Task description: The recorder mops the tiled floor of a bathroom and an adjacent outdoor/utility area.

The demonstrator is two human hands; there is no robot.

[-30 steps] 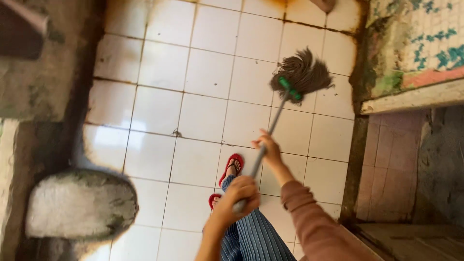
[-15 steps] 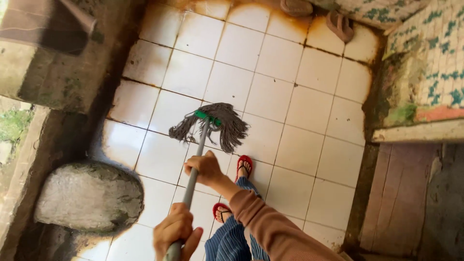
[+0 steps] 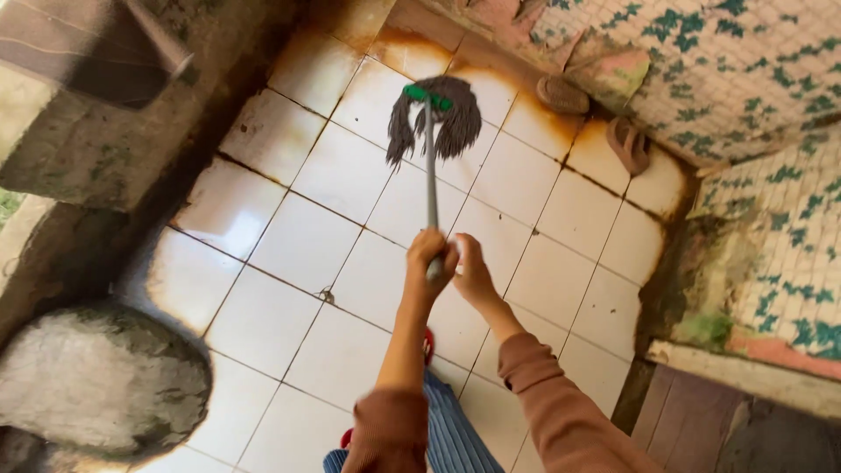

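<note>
Brownish mop head point(image 3: 435, 118), green clamp point(image 3: 427, 95), seemingly grey handle point(image 3: 431, 188).

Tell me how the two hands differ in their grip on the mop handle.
The left hand wraps its fingers fully around the mop handle; the right hand lies beside it, fingers looser, its hold unclear. The left hand sits slightly higher in the picture, the right just below it. Both reach out from brown sleeves.

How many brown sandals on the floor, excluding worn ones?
2. One brown sandal lies by the far wall beyond the mop head; the other sandal sits right of it, near the patterned tiled wall. More may lie off-frame.
</note>
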